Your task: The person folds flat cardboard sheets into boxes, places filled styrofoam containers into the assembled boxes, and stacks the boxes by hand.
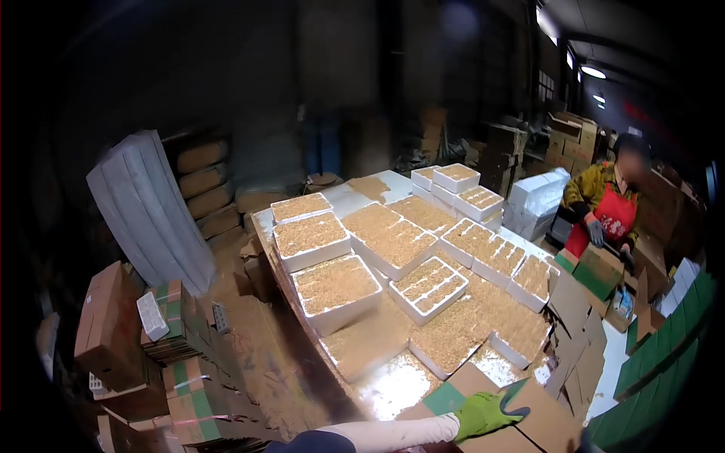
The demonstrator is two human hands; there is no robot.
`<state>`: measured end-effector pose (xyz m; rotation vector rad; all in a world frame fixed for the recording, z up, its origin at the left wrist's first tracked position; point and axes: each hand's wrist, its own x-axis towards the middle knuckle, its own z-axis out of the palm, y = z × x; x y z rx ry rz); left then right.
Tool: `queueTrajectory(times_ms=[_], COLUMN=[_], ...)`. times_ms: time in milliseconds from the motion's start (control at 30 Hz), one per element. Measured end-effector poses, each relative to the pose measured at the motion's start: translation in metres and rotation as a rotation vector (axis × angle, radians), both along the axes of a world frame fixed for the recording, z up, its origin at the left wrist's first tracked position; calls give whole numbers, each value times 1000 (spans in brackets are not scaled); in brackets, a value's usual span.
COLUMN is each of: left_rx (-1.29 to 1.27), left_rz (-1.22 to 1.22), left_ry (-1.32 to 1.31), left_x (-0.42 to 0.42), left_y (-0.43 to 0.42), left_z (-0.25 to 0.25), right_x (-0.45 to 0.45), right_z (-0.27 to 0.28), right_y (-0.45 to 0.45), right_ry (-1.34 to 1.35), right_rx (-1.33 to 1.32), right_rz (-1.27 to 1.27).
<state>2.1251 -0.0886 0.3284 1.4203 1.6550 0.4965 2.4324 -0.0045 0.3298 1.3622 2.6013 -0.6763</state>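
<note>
My left hand point(489, 416), in a green glove with a darker palm, reaches in from the bottom of the head view. It rests on a brown cardboard box point(547, 415) with green printing, thumb and fingers apart. My right hand is out of view. Ahead of the box stands a table point(387, 386) holding several white foam trays full of a tan, grainy material. One divided white tray point(429, 291) sits on top of the others near the middle. Loose tan material point(453, 332) covers trays close to the box.
At the right, a co-worker in a red apron point(615, 211) handles cardboard with gloved hands. Green-marked cartons point(664, 370) line the right edge. Folded cartons point(200, 400) and a brown box point(109, 325) stack at the left, near tall wrapped white sheets point(151, 211).
</note>
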Motion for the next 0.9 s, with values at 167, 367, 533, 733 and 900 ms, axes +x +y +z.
queueTrajectory(times_ms=[167, 367, 533, 733, 900], left_rx=[1117, 543, 135, 478, -373], left_rz=[-183, -332, -152, -72, 994], left_ry=[-17, 116, 291, 212, 380], left_x=[18, -38, -26, -72, -140], left_y=[-17, -14, -2, 6, 81], left_z=[-48, -105, -115, -167, -292], right_x=[83, 76, 104, -2, -11], right_z=[-38, -221, -153, -77, -60], right_y=[-61, -153, -118, -30, -27], right_ry=[571, 502, 573, 417, 208], right_rx=[-26, 70, 99, 488, 284], right_rz=[-268, -367, -527, -370, -426])
